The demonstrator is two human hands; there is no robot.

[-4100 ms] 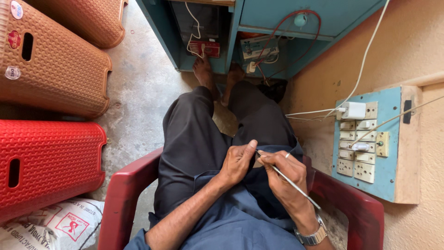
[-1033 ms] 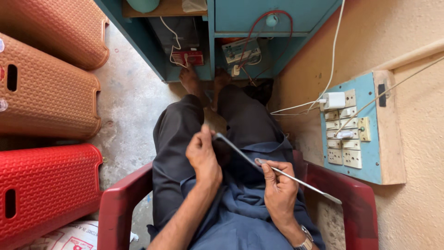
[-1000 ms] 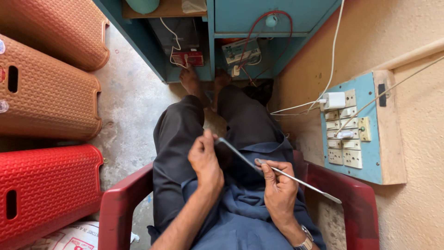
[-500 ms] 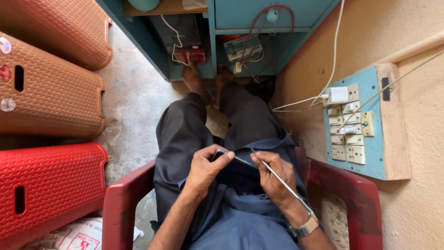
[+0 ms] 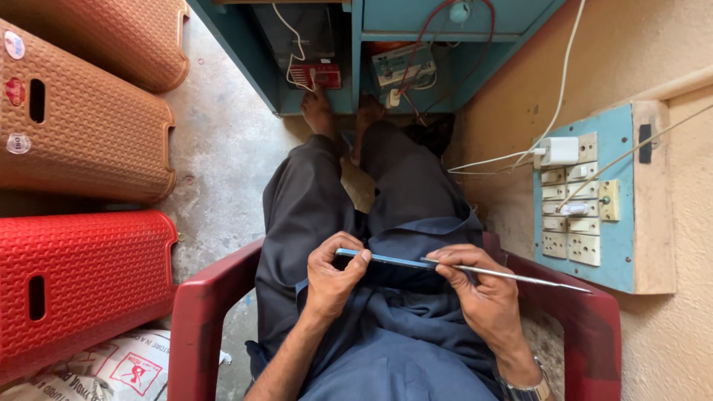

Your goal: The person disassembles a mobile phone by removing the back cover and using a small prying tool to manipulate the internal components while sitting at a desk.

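I sit in a red plastic chair [image 5: 197,319] and look down at my lap. My left hand [image 5: 333,275] grips the left end of a thin flat blue strip [image 5: 394,260] that lies level across my lap. My right hand [image 5: 479,293] pinches a long thin metal rod [image 5: 520,277] whose tip meets the strip near its right end. The rod's far end sticks out to the right over the chair arm. A watch [image 5: 523,388] is on my right wrist. My bare feet [image 5: 338,111] rest under a blue cabinet.
Brown [image 5: 82,126] and red [image 5: 82,282] plastic stools are stacked at the left. A blue board of switches and sockets [image 5: 583,200] with a white plug and cables hangs on the right wall. The blue cabinet [image 5: 386,44] ahead holds wired devices. A printed sack [image 5: 111,371] lies at bottom left.
My hands have come down and closer together over my lap. The strip, earlier tilted up in my left hand, now lies level, with the rod's tip against it.
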